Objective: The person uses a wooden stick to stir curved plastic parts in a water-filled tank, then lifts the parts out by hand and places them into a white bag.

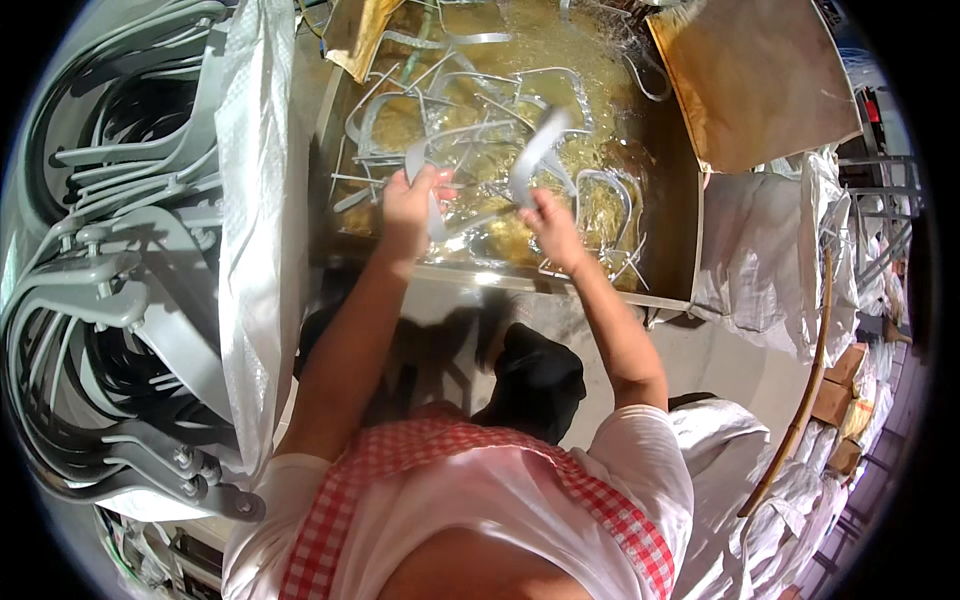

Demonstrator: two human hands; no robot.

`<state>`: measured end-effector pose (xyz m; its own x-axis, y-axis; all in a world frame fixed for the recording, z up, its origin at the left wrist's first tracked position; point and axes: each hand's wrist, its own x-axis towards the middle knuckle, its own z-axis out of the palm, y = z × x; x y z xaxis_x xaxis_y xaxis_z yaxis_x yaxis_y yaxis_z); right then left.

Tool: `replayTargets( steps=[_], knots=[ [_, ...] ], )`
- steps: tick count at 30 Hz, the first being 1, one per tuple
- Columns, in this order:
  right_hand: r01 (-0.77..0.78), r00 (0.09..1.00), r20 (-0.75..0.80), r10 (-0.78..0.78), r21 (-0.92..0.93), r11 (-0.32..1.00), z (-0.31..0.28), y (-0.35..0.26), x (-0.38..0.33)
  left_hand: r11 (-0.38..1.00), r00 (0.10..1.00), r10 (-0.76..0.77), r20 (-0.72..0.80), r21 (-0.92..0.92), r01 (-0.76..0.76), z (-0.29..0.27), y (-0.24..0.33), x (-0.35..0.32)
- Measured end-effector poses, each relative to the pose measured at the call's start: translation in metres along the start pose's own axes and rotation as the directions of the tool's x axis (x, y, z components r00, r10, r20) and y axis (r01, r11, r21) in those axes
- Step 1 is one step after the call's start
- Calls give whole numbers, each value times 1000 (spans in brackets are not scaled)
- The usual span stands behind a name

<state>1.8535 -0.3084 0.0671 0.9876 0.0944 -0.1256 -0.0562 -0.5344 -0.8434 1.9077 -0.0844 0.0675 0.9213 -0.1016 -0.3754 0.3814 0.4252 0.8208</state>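
In progress, judging by the contents: handling of bent metal strips over a rectangular tank [697, 240]. Gripped in the closed fingers of the left hand [408, 215]: one flat silver strip [415, 160], above the tank's near side. Pinched near its lower end by the right hand [553, 230]: a curved silver strip [527, 168], tilted, upper end blurred. Apparently left to handle: many loose strips [470, 130], tangled and partly submerged in yellowish liquid [640, 150]. On that count, judged well short of complete. Noted at left: stacked grey curved bars [80, 285], bordered by a white woven sack [262, 200]. Not determinable from this view: whether finished, or related to the strips.
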Motion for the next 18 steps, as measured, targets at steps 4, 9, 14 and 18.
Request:
replayTargets(
  steps=[4,9,14,18],
  knots=[
    [174,949,315,-26,-450,876,14,-30,-17,939,902,-183,392,-203,279,19,2,-13],
    [118,992,34,-119,38,992,10,39,-15,983,951,-129,280,-93,161,7,1,-5],
    [-367,785,-485,386,137,920,-25,138,9,951,938,-278,208,-76,298,25,19,-17],
    [-521,798,-216,562,222,824,-13,146,22,884,894,-441,85,-134,448,31,30,-20]
  ],
)
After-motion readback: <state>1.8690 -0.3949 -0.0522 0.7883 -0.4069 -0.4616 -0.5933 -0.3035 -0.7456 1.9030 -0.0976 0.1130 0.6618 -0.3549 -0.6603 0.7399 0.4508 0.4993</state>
